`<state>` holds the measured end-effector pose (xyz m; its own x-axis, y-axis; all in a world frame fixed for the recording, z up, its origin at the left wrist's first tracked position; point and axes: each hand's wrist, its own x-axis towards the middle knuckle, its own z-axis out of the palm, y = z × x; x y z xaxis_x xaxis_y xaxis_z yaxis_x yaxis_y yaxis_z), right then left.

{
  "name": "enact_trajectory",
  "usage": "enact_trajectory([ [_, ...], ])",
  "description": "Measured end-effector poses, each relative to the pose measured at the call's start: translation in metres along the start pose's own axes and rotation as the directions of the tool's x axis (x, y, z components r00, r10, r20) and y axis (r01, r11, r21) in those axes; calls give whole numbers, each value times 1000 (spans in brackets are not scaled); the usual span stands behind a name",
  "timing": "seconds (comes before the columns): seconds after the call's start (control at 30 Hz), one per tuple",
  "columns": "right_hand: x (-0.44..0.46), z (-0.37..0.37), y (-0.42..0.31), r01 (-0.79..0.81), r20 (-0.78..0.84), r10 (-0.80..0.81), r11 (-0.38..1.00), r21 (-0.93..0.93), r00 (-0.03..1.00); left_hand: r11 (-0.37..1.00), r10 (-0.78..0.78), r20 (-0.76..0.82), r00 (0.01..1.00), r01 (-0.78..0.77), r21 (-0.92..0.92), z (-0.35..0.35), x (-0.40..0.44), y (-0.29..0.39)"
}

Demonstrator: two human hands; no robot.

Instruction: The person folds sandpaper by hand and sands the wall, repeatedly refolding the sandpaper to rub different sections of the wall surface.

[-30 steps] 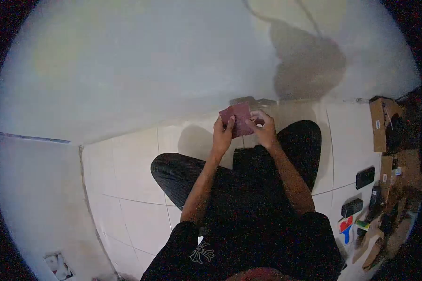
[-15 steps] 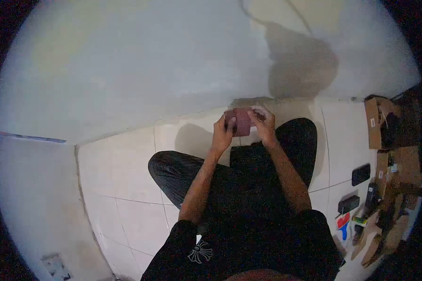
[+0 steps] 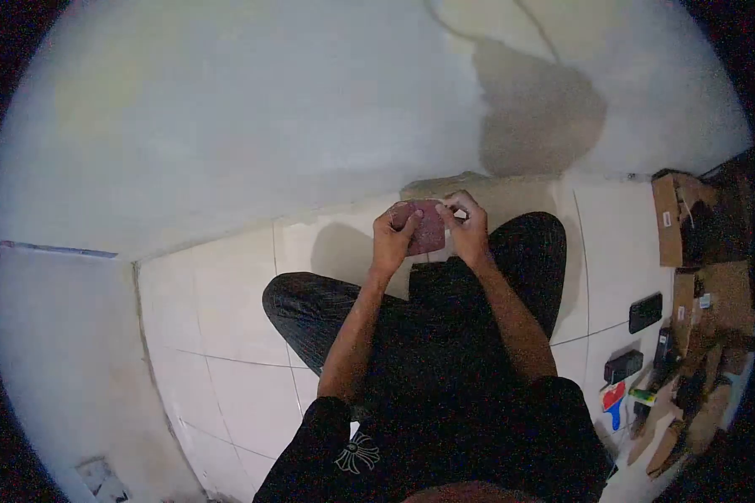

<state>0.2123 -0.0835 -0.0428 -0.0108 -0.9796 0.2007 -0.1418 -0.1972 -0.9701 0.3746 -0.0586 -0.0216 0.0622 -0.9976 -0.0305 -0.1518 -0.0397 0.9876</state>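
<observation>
A reddish-brown square sheet (image 3: 426,233), maybe sandpaper, is held up between both hands above the floor near the wall. My left hand (image 3: 393,237) grips its left side, thumb on the near face and fingers behind. At the sheet's upper right corner, my right hand (image 3: 466,226) pinches the edge between thumb and curled fingers. The fingers behind the sheet are partly hidden.
A pale wall (image 3: 294,109) rises in front of the tiled floor (image 3: 235,310). On the right lie a cardboard box (image 3: 669,220), a black phone (image 3: 645,313), a dark block (image 3: 623,366), a red and blue scraper (image 3: 614,406) and cardboard pieces.
The sheet has come down slightly and its outline has changed between the hands. Both hands have shifted a little, and the view has moved slightly.
</observation>
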Motion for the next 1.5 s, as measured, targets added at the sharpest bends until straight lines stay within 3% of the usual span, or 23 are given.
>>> enact_trajectory([
  [0.07, -1, 2, 0, 79, -19, -78, 997, 12, 997, 1000, -8, 9, 1000, 8, -9, -3, -2, 0],
  [0.2, -3, 5, 8, 56, -8, -56, 997, -46, 998, 1000, -17, -16, 1000, 18, 3, -2, -2, -2],
  [0.27, -3, 4, 6, -68, 2, 68, 997, 35, 998, 997, 31, -41, 999, -29, 69, -1, -5, 6],
  [0.4, -3, 3, -5, -120, 11, 120, 989, 86, 993, 1000, -1, -40, 999, 1, 8, 2, -5, 3],
  [0.47, -2, 4, 1, -163, 45, 161, 985, 49, 986, 995, 71, -110, 991, -63, 72, 1, -1, -7],
  [0.6, -5, 8, 19, -218, 141, 209, 974, 58, 968, 998, 59, -194, 979, -55, 29, -4, -2, 0],
  [0.7, -8, 5, 20, -130, 185, 143, 988, -82, 972, 989, 1, -280, 960, -42, -139, -5, 0, -8],
  [0.77, -11, 7, 32, -201, 225, 207, 978, -47, 952, 995, -18, -294, 956, -10, -95, -8, -4, -7],
  [0.93, -10, 4, 3, -169, 253, 190, 980, -103, 948, 999, 13, -288, 957, -22, -27, -7, -4, -10],
  [1.0, -10, 4, 6, -159, 239, 177, 983, -93, 955, 979, -8, -312, 950, -56, -197, -2, -2, -11],
  [1.07, -11, 5, 11, -81, 194, 121, 976, -202, 973, 988, -43, -286, 957, -2, -157, -5, -2, -10],
  [1.2, -10, 5, 8, -103, 173, 128, 984, -143, 977, 1000, -27, -258, 966, 23, -20, -10, -2, -11],
  [1.4, -11, 1, 2, -187, 227, 205, 977, -99, 952, 985, -66, -287, 956, 18, -169, -3, -7, -2],
  [1.5, -10, 0, 2, -165, 229, 178, 983, -77, 957, 998, -26, -303, 953, 10, -54, -13, -4, -3],
])
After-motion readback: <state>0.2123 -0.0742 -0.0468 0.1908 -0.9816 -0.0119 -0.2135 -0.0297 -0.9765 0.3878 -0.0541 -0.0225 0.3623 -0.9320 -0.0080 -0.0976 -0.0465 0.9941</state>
